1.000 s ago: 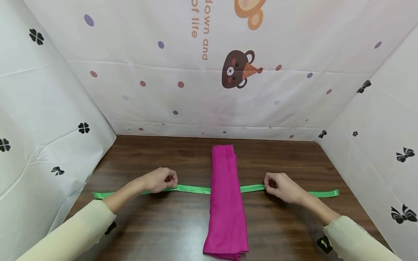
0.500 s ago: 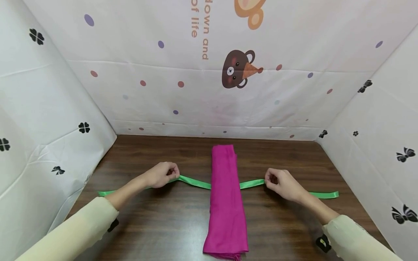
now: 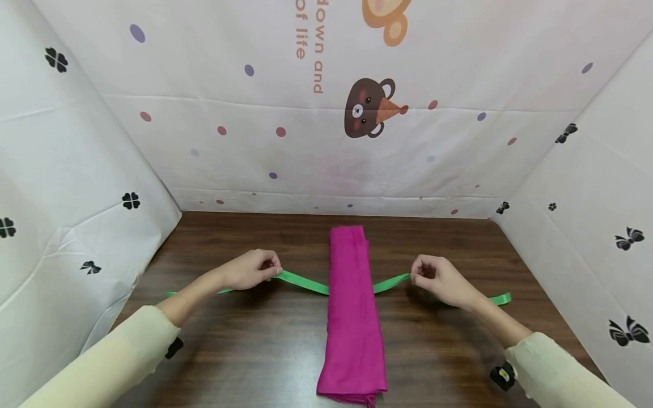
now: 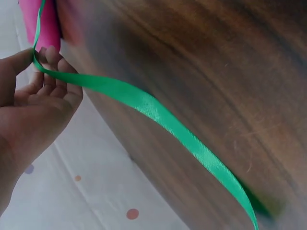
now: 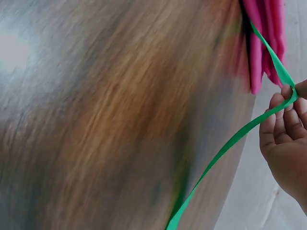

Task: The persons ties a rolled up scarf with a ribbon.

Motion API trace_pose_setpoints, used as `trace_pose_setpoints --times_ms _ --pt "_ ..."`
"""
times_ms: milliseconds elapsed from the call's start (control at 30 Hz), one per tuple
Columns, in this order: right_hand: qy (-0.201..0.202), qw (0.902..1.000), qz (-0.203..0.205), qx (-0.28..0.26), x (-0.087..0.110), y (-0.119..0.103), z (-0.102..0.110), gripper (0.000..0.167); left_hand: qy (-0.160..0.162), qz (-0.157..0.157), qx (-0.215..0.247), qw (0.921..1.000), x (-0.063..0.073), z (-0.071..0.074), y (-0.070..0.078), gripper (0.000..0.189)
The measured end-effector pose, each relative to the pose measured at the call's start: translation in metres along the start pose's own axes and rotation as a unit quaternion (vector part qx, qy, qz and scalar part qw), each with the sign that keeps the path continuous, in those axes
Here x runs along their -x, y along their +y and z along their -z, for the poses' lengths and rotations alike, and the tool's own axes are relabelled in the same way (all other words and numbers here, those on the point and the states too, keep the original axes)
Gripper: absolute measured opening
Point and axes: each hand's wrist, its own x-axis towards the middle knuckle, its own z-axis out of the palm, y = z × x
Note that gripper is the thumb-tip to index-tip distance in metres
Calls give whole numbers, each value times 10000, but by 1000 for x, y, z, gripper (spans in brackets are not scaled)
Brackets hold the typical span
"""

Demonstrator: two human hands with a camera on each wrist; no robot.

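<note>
A folded magenta cloth (image 3: 353, 317) lies lengthwise on the table, its near end slightly wider and fringed. Beneath it runs a green satin ribbon (image 3: 304, 283), coming out on both sides; the part under the cloth is hidden. My left hand (image 3: 250, 268) pinches the ribbon left of the cloth between thumb and forefinger, raising it off the wood. To the right, my right hand (image 3: 442, 280) pinches the other side in the same way. In the left wrist view the loose ribbon tail (image 4: 153, 109) trails down past the palm; the right wrist view shows the other tail (image 5: 230, 141).
The brown wooden table (image 3: 245, 351) is walled in by a white printed sheet (image 3: 285, 153) at the back and white sheets at both sides. Dark wrist-camera pieces (image 3: 503, 376) show beneath the sleeves.
Both hands have risen a little, lifting the ribbon on each side of the cloth into a shallow V. The ribbon's outer ends have drawn inward. The cloth stays in place.
</note>
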Motion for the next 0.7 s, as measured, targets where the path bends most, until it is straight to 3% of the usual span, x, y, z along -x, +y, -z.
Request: trace_pose_setpoints --times_ms 267,700 --pt "48 9993 0 -382 -4 -11 -2 8 -148 -103 91 9998 0 9 9 21" --pt "-127 9962 -190 -838 -14 -33 -7 6 188 -336 298 9988 -5 12 27 23"
